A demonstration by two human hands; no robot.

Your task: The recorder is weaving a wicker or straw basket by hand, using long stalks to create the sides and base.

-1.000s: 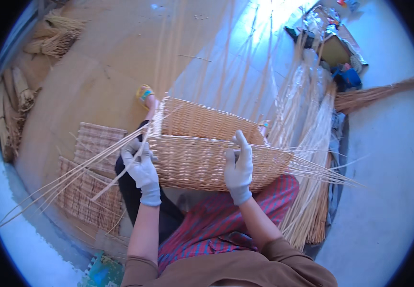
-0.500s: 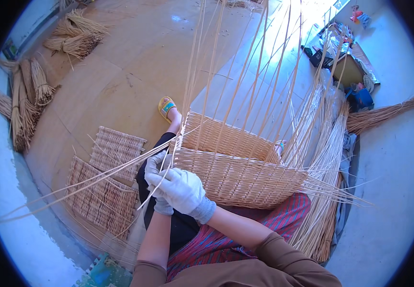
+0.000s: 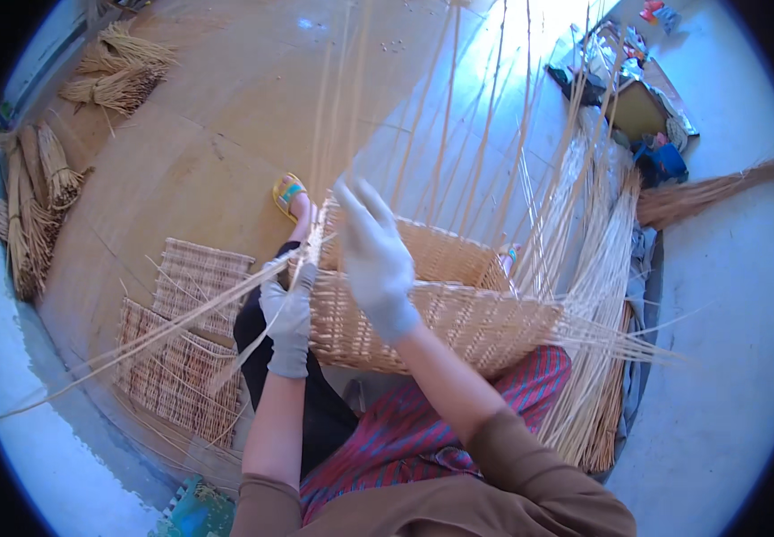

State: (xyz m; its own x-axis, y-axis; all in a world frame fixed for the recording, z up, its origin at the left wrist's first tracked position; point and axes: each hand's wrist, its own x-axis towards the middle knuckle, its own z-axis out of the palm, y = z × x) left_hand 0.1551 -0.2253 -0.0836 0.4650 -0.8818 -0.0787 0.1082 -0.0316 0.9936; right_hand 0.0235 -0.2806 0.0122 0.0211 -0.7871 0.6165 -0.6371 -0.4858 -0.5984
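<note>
A half-woven straw basket [image 3: 467,322] rests across my lap, its long upright stakes [image 3: 447,116] rising from the rim. At its left corner my left hand [image 3: 286,313], in a pale glove with a grey cuff, is closed with the thumb on the near side. Long loose strands [image 3: 172,324] run out to the left from that corner, and a shorter strand end hangs below the hand. My right hand [image 3: 376,259], gloved too, is raised in front of the near wall and rim, fingers stretched upward and slightly blurred. Nothing shows in its grip.
Two flat woven mats [image 3: 200,277] lie on the floor at left. Tied straw bundles [image 3: 33,201] stand by the left wall, with more [image 3: 123,76] behind. Long pale straw [image 3: 588,358] lies right of the basket. Beyond it are a blue container [image 3: 662,161] and clutter.
My right hand has left the strands beside my left hand, moving up and right with its fingers opening. My left hand stays at the corner. The whole view has shifted slightly.
</note>
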